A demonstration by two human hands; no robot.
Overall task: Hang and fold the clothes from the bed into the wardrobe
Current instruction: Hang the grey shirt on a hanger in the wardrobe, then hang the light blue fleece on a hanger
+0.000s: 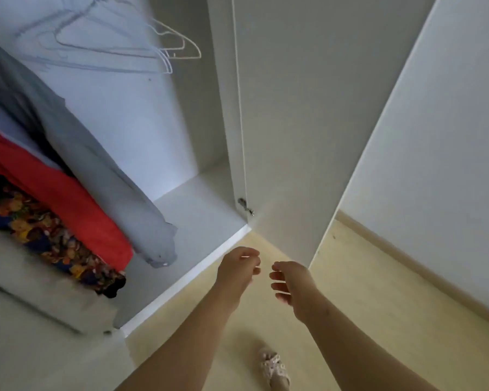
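A grey garment (96, 153), a red one (54, 193) and a flower-patterned one (48, 235) hang side by side at the left of the open wardrobe (198, 210). Bare hangers (164, 49) hang to their right, higher up. The left hand (239, 268) and right hand (290, 283) reach out near each other above the floor (350, 292), fingers loosely curled, holding nothing. The wardrobe door (294, 108) stands open on the right.
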